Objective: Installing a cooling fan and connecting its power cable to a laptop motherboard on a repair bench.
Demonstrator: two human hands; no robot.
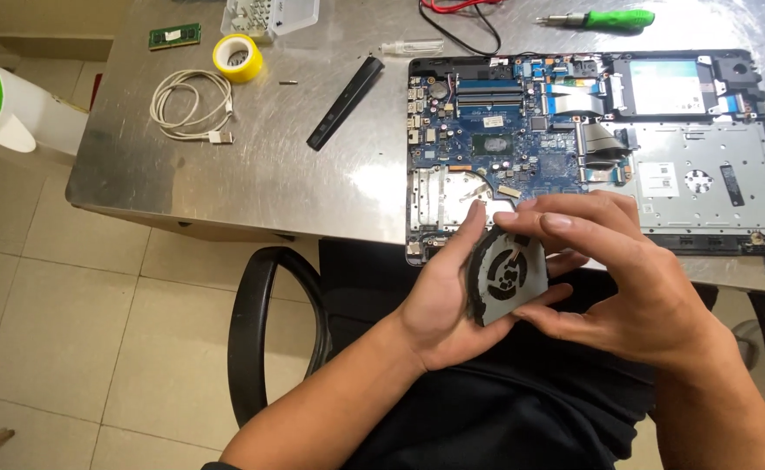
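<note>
A flat grey laptop cooling fan [506,280] with black blades is held between both hands above my lap. My left hand [441,300] cups it from the left and underneath. My right hand [630,283] grips its right side, with fingers curled over the top edge and thumb at the lower edge. Just beyond the hands lies an opened laptop base [704,187] with a blue circuit board [504,139], and an empty metal bay [441,196] at its front left corner.
On the steel table [295,157] lie a black plastic strip [345,103], a coiled white cable [192,104], a yellow tape roll [237,57], a green memory module [175,36], a green-handled screwdriver [609,18] and a clear parts box [269,16]. The chair's black armrest [256,322] sits at lower left.
</note>
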